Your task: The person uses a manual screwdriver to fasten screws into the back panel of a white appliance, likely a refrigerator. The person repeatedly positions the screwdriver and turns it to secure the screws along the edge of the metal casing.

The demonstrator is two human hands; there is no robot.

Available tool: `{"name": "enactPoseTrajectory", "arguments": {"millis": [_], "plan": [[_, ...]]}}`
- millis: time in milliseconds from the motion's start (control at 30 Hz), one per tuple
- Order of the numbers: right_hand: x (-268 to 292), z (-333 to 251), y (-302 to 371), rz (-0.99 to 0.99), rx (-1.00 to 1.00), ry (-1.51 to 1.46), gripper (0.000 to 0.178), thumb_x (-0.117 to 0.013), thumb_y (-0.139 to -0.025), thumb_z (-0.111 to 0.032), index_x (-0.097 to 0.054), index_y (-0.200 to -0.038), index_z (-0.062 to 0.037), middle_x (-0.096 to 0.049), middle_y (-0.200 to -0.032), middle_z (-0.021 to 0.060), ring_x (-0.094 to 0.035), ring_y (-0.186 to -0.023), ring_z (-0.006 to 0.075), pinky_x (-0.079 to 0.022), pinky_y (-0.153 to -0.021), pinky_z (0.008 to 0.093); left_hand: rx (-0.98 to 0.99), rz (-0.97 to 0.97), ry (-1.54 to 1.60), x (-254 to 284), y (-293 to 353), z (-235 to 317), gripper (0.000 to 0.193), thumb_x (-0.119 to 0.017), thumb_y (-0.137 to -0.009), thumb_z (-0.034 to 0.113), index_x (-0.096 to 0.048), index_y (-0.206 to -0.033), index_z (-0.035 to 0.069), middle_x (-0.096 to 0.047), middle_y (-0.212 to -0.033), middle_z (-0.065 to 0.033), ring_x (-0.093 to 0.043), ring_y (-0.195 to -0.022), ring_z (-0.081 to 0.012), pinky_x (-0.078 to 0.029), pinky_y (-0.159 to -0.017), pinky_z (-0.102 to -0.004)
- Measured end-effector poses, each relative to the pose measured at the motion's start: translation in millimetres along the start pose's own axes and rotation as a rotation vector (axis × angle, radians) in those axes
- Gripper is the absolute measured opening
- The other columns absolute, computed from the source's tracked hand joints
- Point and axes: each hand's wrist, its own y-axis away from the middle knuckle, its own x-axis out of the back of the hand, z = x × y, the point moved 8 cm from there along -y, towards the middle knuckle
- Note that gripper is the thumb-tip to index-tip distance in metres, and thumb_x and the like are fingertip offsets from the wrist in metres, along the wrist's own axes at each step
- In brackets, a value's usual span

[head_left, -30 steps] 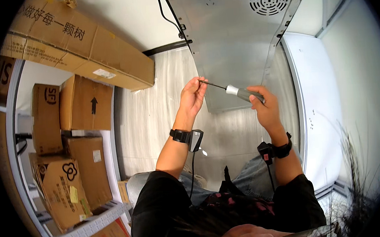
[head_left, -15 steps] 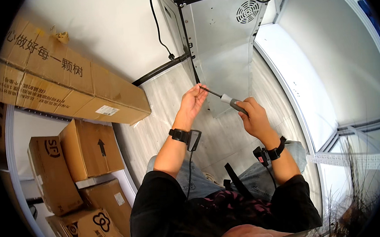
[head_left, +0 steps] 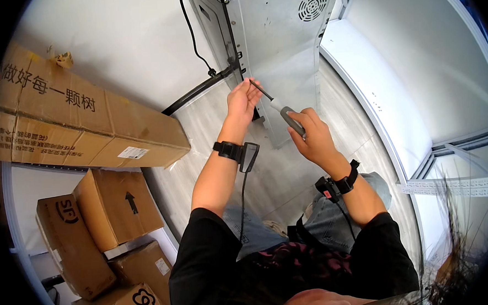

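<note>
- The right hand is raised in front of the chest, forearm slanting up from the lower right, wrist slightly bent; its fingers are wrapped tight round the grey handle of a screwdriver.
- The screwdriver runs up and to the left out of that fist, its thin dark shaft ending at the fingertips of the left hand.
- The left hand is held higher, forearm nearly upright, palm turned toward the right; its fingers are half curled and pinch or steady the shaft's tip, though the exact contact is too small to tell.
- Just beyond both sets of fingers stands a grey metal cabinet, its side edge right behind the shaft's tip.
- Each wrist carries a black strap with a small device and a cable.
- Well to the left of the left fingers lie stacked cardboard boxes.
</note>
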Motion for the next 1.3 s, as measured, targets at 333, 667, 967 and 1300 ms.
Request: {"name": "enactPoseTrajectory", "arguments": {"millis": [333,667,967,1300], "plan": [[-21,5,-2,0.13,-0.01,-0.044,0.037,-0.067,-0.076,-0.005,-0.054,-0.11,-0.0034,-0.05,-0.092,0.0125,-0.056,-0.063,0.0266,-0.046,-0.052,0.035,-0.017,-0.038,-0.047,-18,-5,27,0.024,-0.043,-0.097,0.016,-0.055,-0.108,-0.002,-0.063,-0.092,-0.0082,-0.061,-0.082,-0.0175,-0.051,-0.073,-0.027],[-32,19,3,0.17,-0.107,-0.157,0.035,-0.065,-0.08,-0.005,-0.05,-0.111,-0.0013,-0.05,-0.092,0.0156,-0.055,-0.067,0.0319,-0.046,-0.054,0.0375,-0.066,0.035,-0.351,-17,-6,41,0.025,-0.046,-0.095,0.021,-0.058,-0.112,0.006,-0.062,-0.108,-0.0024,-0.055,-0.095,-0.0114,-0.043,-0.081,-0.0268],[-27,19,1,0.158,-0.135,-0.127,0.035,-0.066,-0.079,-0.005,-0.051,-0.111,-0.0022,-0.05,-0.092,0.0138,-0.056,-0.066,0.0297,-0.046,-0.055,0.0366,-0.091,0.085,-0.411,-19,-4,40,0.023,-0.046,-0.095,0.021,-0.06,-0.109,0.009,-0.063,-0.108,0.0003,-0.051,-0.091,-0.0086,-0.039,-0.081,-0.0255],[-27,12,-2,0.129,-0.16,-0.122,0.036,-0.065,-0.08,-0.008,-0.051,-0.113,-0.0029,-0.051,-0.092,0.013,-0.057,-0.067,0.0279,-0.046,-0.055,0.0358,0.038,-0.146,-0.242,-35,5,29,0.029,-0.039,-0.097,0.019,-0.054,-0.111,-0.001,-0.064,-0.1,-0.0095,-0.06,-0.08,-0.0146,-0.05,-0.071,-0.0269]]}}
